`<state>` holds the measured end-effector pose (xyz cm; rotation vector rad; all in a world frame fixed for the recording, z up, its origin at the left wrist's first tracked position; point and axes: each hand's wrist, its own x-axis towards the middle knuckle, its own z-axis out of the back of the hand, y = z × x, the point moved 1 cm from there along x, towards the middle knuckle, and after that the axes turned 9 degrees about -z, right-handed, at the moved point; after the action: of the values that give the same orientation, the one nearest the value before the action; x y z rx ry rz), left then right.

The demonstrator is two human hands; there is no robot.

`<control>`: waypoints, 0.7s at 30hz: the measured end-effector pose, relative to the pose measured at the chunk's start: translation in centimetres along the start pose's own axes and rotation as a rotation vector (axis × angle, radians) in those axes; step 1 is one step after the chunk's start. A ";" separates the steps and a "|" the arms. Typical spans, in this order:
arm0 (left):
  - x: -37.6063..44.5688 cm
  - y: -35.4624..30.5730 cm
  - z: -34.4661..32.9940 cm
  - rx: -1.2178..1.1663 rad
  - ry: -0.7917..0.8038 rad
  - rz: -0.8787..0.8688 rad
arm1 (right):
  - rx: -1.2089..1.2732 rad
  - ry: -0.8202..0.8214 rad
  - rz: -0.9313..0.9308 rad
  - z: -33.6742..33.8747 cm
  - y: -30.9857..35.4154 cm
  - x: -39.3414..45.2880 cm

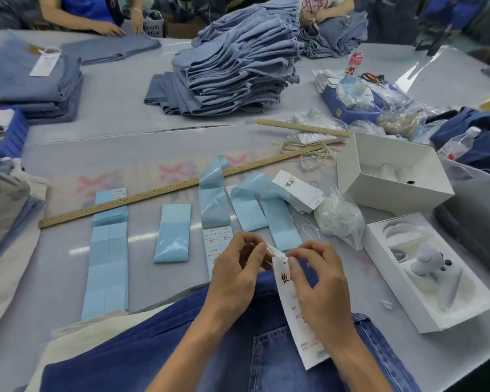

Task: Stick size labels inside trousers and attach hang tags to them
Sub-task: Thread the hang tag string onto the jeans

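My left hand [235, 274] and right hand [318, 281] meet above the dark jeans [181, 349] at 6 o'clock. Both pinch the top of the hang tag [297, 321], fingers curled, wrists angled inward.

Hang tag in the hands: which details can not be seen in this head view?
- Hang tag: the middle is covered by the right hand; small print blurred.
- String or loop at its top: hidden between the fingertips of the left hand and right hand.
- Dark blue trousers: cut off by the bottom edge.
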<state>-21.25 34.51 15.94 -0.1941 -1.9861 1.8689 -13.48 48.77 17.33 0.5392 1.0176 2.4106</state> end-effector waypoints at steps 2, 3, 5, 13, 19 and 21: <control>0.6 -0.8 0.7 0.050 0.036 -0.043 | 0.090 0.049 0.019 0.5 1.0 0.4; 0.9 -1.4 1.0 0.101 0.056 -0.084 | 0.127 0.098 0.034 0.8 1.6 0.6; 1.5 -2.6 1.5 0.255 0.076 -0.209 | 0.168 0.200 0.069 1.0 2.8 1.1; 2.1 -5.6 1.1 0.332 0.030 -0.474 | 0.436 0.153 0.094 3.8 4.5 1.8; 2.2 -6.6 -0.9 0.363 0.122 -0.545 | 0.282 0.207 0.165 5.5 4.4 1.2; 2.3 -7.0 -1.4 0.390 0.137 -0.573 | 0.271 0.166 0.157 6.1 4.2 1.1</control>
<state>-21.60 36.01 23.23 0.3183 -1.3560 1.7454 -12.32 50.22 24.59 0.5347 1.4358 2.5018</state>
